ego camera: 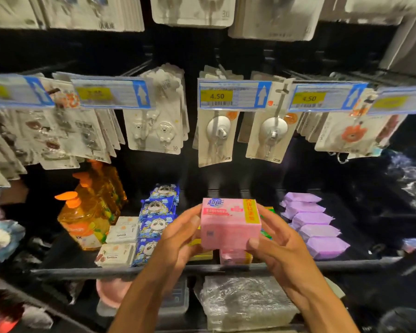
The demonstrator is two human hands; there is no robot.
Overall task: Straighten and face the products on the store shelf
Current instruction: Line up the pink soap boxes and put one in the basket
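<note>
One dark shelf (82,270) carries orange bottles (87,219), blue packets (154,224) and purple packs (315,227), with carded hooks (154,126) hanging above. Over its front middle a pink soap pack (228,227) is held up, partly hiding another pink pack (231,257) below. The left hand (178,239) and right hand (276,241) grip its sides with curled fingers.

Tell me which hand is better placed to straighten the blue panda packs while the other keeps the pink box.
Left, probably. The left hand is next to the blue panda packs; the right hand grips the far side of the pink box and would have to cross it.
</note>
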